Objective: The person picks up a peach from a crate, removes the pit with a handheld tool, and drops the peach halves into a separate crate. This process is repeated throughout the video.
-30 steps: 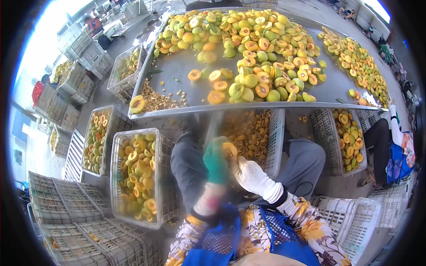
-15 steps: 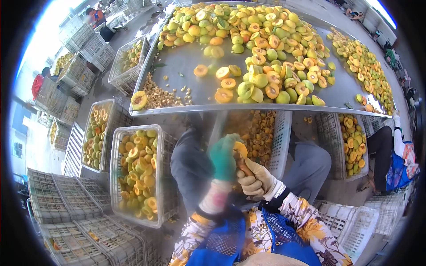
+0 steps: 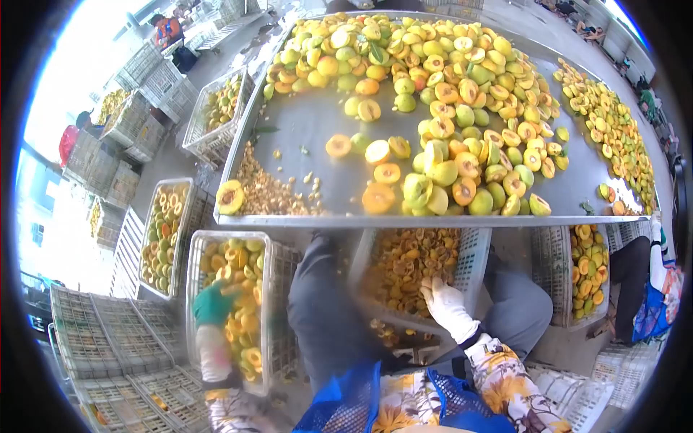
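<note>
My left hand, in a green glove, is over a white plastic crate filled with halved yellow-green fruit that look like peaches. The hand is blurred, and an orange-yellow half shows at its fingertips; I cannot tell whether the fingers grip it. My right hand, in a pale glove, hangs over a crate between my knees. Its fingers are parted and slightly bent, with nothing visible in them. Brownish-orange scraps, like pits or trimmings, fill that crate.
A metal table in front carries a heap of fruit halves and a patch of small kernels. Filled crates stand at the left, stacked grey crates at lower left. A co-worker's sleeve shows at the right.
My hands have parted. The left swung from the middle, where it held a yellow piece, to the left crate. The right uncurled from around a brown object. The view has shifted slightly.
</note>
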`<state>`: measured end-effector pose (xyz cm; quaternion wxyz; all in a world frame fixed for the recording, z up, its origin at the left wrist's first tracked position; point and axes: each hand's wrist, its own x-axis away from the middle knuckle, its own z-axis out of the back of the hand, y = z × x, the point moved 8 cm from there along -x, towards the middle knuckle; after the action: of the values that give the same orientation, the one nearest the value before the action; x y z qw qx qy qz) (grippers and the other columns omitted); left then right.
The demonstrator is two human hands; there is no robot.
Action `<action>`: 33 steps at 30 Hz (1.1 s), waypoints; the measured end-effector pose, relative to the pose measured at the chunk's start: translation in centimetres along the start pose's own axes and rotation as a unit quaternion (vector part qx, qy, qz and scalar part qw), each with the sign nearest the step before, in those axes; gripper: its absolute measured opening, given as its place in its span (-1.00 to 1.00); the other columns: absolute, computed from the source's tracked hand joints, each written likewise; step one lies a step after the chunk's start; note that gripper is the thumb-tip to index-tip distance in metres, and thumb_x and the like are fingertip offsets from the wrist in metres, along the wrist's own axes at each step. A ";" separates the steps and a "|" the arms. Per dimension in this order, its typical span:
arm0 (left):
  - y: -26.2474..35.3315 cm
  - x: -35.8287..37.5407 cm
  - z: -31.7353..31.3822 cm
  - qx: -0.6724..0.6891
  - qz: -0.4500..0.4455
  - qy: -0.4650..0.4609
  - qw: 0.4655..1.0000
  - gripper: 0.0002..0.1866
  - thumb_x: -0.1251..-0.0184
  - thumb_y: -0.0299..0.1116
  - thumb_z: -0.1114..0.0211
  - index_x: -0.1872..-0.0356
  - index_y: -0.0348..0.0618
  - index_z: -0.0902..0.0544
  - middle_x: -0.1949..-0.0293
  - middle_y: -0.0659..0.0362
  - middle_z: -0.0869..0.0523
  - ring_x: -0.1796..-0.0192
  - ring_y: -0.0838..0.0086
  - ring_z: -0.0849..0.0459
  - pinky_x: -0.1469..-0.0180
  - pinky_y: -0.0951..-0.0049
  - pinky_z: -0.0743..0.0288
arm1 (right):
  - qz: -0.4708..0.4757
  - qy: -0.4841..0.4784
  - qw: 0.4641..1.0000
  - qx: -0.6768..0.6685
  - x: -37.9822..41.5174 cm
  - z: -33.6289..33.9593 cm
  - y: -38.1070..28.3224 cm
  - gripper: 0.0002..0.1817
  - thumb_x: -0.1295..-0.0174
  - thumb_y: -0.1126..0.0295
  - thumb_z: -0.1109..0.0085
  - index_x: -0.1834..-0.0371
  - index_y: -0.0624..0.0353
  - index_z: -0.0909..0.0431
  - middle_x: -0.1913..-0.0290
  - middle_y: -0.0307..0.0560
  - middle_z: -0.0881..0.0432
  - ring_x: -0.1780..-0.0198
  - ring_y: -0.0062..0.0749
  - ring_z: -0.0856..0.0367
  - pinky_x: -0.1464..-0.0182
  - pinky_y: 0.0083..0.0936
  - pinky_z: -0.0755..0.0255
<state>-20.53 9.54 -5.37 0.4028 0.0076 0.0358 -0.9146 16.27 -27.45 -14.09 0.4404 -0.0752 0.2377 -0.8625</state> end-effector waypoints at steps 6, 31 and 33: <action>19.1 -15.7 10.3 0.270 -0.132 0.071 0.951 -0.66 -0.15 -0.23 -0.34 0.08 -0.14 -0.66 0.05 0.00 -0.65 -0.01 0.08 -0.59 -0.08 0.20 -0.45 | -0.074 -0.167 0.982 0.049 -0.1 -3.9 2.9 -0.62 -0.36 0.05 0.09 0.20 0.09 -0.62 0.49 0.12 -0.67 0.43 -0.01 -0.67 0.41 -0.14 -0.50; 32.3 -1.0 5.5 0.905 0.102 -0.013 0.414 -0.46 -0.49 0.08 0.04 0.01 -0.28 -0.53 0.18 0.10 -0.63 0.16 0.43 -0.60 0.05 0.45 -0.50 | 0.057 0.083 0.967 -0.233 -0.2 10.7 -15.2 -0.82 -0.34 0.32 -0.08 0.24 0.24 -0.47 0.51 0.21 -0.58 0.46 0.17 -0.59 0.46 -0.12 -0.44; 32.3 -0.5 5.7 0.890 0.101 0.008 0.445 -0.51 -0.50 0.03 0.03 0.02 -0.27 -0.54 0.19 0.10 -0.64 0.21 0.44 -0.61 0.09 0.49 -0.51 | 0.062 0.104 0.964 -0.235 0.0 10.8 -15.2 -0.82 -0.34 0.32 -0.09 0.27 0.24 -0.46 0.54 0.20 -0.56 0.49 0.16 -0.58 0.49 -0.11 -0.43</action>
<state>3.72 -12.28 -1.54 0.2640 0.3731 -0.7955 -0.3979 8.91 -23.59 2.60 0.4357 -0.0713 0.4827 -0.7564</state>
